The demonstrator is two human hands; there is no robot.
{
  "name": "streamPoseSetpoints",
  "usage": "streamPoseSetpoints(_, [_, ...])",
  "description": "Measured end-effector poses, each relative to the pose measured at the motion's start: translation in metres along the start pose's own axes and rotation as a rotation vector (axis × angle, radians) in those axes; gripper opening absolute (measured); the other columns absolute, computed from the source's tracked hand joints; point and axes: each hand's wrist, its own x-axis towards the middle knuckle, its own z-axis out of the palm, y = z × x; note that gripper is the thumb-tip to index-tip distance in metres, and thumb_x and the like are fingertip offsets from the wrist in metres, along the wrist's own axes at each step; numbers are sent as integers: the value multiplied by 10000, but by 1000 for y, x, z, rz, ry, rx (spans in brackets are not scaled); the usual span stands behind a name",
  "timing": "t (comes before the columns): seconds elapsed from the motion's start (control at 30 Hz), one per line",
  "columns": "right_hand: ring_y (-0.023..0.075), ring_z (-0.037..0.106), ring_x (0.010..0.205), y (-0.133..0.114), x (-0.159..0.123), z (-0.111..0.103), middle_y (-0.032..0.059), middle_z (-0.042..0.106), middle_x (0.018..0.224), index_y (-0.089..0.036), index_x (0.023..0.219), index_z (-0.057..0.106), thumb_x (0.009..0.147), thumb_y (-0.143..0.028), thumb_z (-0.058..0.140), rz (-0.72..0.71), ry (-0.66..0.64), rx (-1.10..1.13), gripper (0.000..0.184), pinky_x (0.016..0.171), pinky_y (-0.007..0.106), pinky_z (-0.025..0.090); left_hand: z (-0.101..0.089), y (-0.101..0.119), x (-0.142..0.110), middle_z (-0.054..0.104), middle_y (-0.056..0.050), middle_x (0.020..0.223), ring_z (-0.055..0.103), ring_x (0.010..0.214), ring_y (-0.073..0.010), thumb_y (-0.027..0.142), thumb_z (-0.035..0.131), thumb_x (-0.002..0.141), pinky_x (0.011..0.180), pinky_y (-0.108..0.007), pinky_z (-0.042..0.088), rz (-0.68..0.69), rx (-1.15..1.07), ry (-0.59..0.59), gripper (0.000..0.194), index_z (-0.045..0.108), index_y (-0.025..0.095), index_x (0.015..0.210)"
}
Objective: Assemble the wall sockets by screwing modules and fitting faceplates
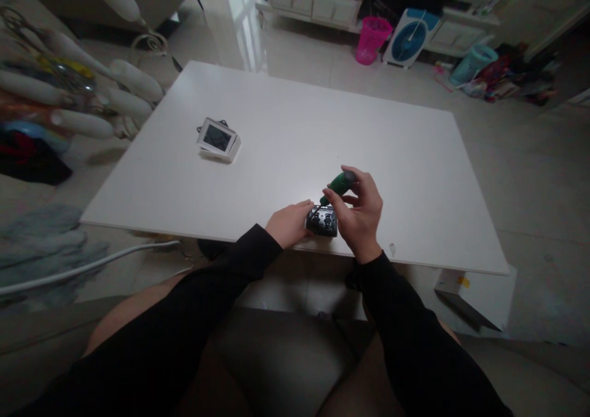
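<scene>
My right hand (364, 211) is closed round the green handle of a screwdriver (340, 184), with the shaft slanting down to the left. Its tip meets the upper left part of a small black boxy device (324, 222), whose top shows dark shapes and shiny spots; its exact kind is unclear. My left hand (291, 223) grips the left side of this device, fingers partly hidden behind it. The device sits at the near edge of the white table (396, 140). Farther back on the left, a small white box with a dark screen picture (219, 139) lies on the tabletop.
A small clear piece (392, 249) lies by the table's near edge, right of my hands. Beyond the table stand a pink basket (372, 39), a blue and white fan (410, 38) and a white cabinet (334, 7). A metal-framed rack with white padded bars (131, 79) borders the left.
</scene>
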Motion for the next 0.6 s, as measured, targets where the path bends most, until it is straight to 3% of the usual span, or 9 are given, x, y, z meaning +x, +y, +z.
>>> streamPoseSetpoints(0.27, [167, 680, 919, 2, 1, -1, 18, 625, 1099, -324, 1327, 625, 896, -326, 752, -73, -14, -13, 449, 654, 276, 670, 1, -2, -1, 485, -128, 1637, 542, 1456, -334, 207, 804, 810, 1179, -468, 471, -9, -26, -21, 771, 489, 241, 1513])
streamPoseSetpoints(0.6, [182, 695, 937, 5, -2, -4, 31, 625, 1127, -317, 1330, 625, 891, -345, 745, -34, 5, -6, 456, 682, 309, 683, 3, -3, -1, 451, -128, 1660, 512, 1484, -333, 231, 798, 828, 1198, -469, 461, -13, 12, -27, 756, 483, 240, 1515])
